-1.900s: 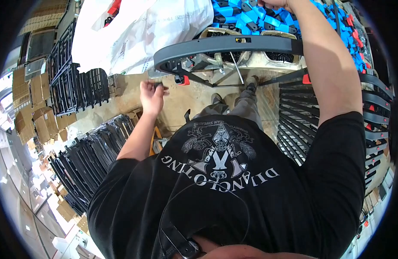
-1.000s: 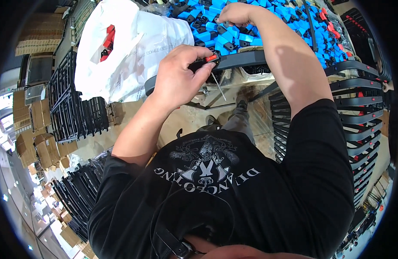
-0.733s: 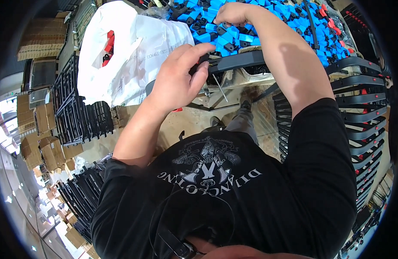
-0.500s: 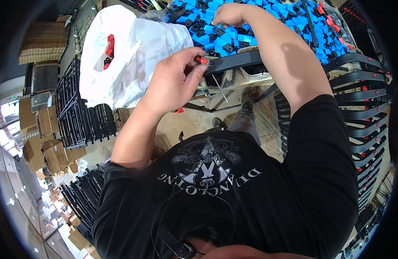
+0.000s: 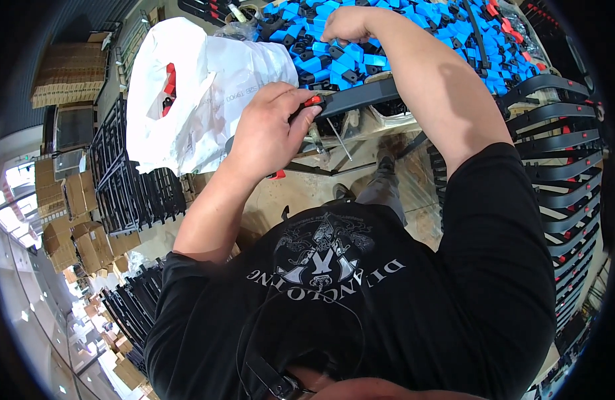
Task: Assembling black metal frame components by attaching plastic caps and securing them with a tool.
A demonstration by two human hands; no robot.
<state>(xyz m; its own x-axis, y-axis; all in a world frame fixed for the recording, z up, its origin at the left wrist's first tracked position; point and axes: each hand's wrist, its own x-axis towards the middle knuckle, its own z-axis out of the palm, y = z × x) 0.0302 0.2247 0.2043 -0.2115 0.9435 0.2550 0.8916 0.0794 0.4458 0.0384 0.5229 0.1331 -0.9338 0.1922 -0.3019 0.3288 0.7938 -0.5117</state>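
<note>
At a curved black bar, the left hand clamped a small red plastic part between thumb and forefinger; over heaped blue-and-black plastic pieces, the right hand curled, its grip impossible to tell.

Black T-shirt, 6 o'clock of frame centre: bold white capitals in an arc below the emblem, upside down from this camera, big enough to read. Second arc on the shirt, 12 o'clock side of the emblem: much smaller grey letters, too fine to make out. White bag, 11 o'clock: one slanted line of pale grey print, letters plus digits, partly legible. Fainter grey marks toward the bag's 7 o'clock: can't resolve. Carton stack, 10 o'clock: tiny marks, can't tell if text.
</note>
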